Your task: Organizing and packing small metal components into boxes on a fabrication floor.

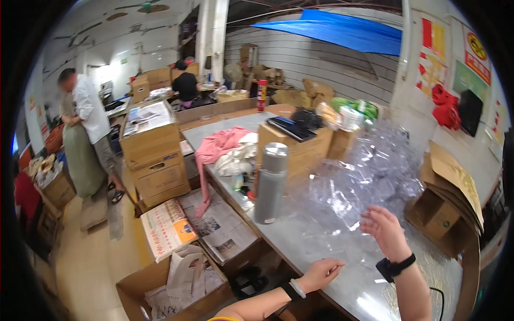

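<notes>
My left hand (322, 274) is over the near edge of the grey tabletop (292, 243). Its fingers are curled together, and whatever they may hold is too small to make out. Raised over the table, my right hand (386, 231) has its fingers apart and holds nothing. Just beyond it lies a large heap of clear plastic pieces (369, 171), shiny and crumpled-looking. A grey thermos flask (271, 187) stands upright to the left of the heap. At the right of the table, an open cardboard box (436, 214) rests on its side.
Pink cloth (222, 145) and white cloth lie on the table's left. A dark folder (290, 128) tops a cardboard box. Newspaper-filled cartons (128, 291) stand at the left below the table. Farther off, one person (91, 107) holds a green sack; another sits at the back.
</notes>
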{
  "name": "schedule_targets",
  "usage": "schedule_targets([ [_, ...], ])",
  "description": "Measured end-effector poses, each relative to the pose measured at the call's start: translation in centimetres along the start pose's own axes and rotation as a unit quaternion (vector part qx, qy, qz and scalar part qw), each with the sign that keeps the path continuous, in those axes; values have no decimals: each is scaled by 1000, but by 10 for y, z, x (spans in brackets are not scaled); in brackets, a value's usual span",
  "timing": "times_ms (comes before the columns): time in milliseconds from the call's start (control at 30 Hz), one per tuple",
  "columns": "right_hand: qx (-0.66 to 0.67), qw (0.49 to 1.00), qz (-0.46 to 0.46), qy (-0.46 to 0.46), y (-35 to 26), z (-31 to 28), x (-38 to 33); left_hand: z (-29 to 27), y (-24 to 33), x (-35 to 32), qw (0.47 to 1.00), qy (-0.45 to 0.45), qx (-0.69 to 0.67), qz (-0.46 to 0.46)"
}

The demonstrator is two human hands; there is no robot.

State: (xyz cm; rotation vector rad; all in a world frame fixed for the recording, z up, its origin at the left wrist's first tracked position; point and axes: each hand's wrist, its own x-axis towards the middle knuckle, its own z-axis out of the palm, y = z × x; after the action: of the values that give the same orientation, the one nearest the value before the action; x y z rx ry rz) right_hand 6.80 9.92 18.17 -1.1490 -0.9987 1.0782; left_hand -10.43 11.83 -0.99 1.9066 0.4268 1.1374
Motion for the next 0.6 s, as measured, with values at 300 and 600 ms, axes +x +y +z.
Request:
schedule_targets([
  [300, 123, 989, -1, -82, 1, 105, 232, -8, -14, 1, 998, 60, -7, 11],
  [600, 196, 978, -56, -53, 21, 131, 278, 3, -34, -1, 994, 80, 76, 9],
])
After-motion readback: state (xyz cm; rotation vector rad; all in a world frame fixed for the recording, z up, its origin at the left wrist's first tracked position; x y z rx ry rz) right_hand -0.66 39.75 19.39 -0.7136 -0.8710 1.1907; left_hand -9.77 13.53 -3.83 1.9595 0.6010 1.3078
